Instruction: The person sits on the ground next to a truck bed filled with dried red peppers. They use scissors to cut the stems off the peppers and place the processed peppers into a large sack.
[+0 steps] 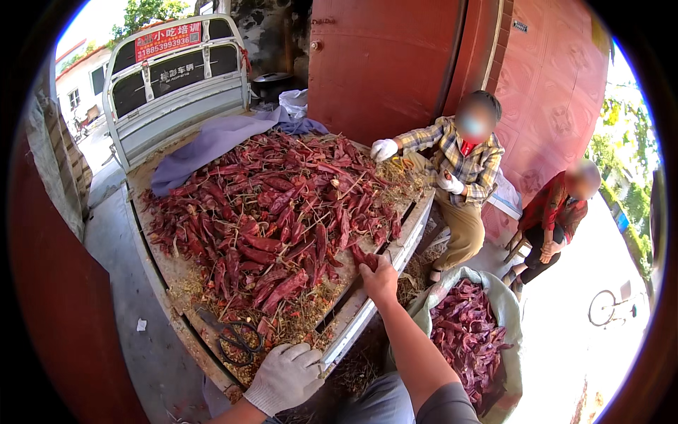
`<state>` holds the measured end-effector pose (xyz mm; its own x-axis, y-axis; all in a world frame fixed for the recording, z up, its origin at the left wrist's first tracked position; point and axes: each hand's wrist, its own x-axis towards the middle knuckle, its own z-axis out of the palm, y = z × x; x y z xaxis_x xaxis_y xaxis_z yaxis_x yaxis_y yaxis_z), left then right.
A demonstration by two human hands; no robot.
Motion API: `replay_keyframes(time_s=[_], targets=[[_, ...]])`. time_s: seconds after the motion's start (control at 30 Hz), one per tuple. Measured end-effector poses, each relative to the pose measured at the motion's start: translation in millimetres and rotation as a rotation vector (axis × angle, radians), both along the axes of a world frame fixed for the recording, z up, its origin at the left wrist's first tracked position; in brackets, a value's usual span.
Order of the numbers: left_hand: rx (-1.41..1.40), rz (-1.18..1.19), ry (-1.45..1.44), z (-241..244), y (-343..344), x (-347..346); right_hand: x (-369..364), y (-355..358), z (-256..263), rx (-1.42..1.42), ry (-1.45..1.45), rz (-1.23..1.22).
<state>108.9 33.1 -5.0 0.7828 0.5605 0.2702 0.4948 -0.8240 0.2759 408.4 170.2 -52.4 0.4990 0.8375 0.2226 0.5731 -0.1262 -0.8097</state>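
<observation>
A wide heap of dried red chili peppers lies on a wooden cargo bed, stems and seeds mixed in. My bare right hand grips a dried chili pepper at the bed's right side; my fingers hide part of it. My left hand, in a white knit glove, rests by the near corner of the bed with its fingers a little apart and nothing seen in it. Beside that glove lie black-handled scissors among loose seeds. Below my right arm stands an open woven sack filled with dried chilies.
Across the bed's right edge, a person in white gloves sits holding a chili, near orange-handled scissors. Another person sits farther right. A purple cloth partly covers the heap. A metal rack closes the far end.
</observation>
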Motion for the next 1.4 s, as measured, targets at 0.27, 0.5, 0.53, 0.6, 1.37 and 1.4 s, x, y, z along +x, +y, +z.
replay_keyframes(time_s=[0.27, 0.5, 0.53, 0.6, 1.37, 1.4], targets=[[0.054, 0.015, -0.072, -11.7, 0.1, -0.2, 5.5, -65.0, -9.6, 0.117, 0.481, 0.175], [0.026, 0.058, -0.278, -12.6, -5.3, -7.7, 84.8, -179.8, 2.1, 0.208, 0.355, -0.054], [-0.007, 0.082, -0.351, -13.1, -6.2, -10.0, 109.9, -198.8, 2.6, 0.142, 0.239, -0.146], [0.056, 0.181, -0.340, 5.2, 3.0, -16.4, 143.4, -240.6, 7.1, -0.034, -0.250, -0.335], [0.320, 0.637, -0.368, 2.6, 81.3, -45.5, -65.4, -208.8, 11.9, 0.060, 0.252, 0.406], [0.285, 0.644, -0.405, -0.1, 78.3, -47.6, -74.7, -200.4, 18.0, 0.009, 0.288, 0.430]])
